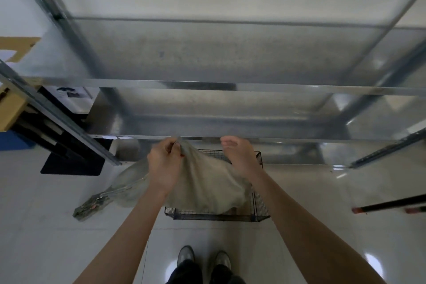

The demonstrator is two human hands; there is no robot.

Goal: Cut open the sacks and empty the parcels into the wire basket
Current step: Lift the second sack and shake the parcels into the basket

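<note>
Our left hand (164,163) pinching the sack (207,189) by its top corner, our right hand (239,157) at its 3 o'clock, fingers loose, we cannot tell if it holds, sack over the wire basket (216,215), second sack (110,193) at 9 o'clock

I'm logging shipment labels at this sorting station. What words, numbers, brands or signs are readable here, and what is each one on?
No text is legible in this view.
White sheet at the left: dark print, too blurred to read.
Small white tags on the shelf edge: too small to read.
On the sack, wire basket and cardboard box: no print shows.
</note>
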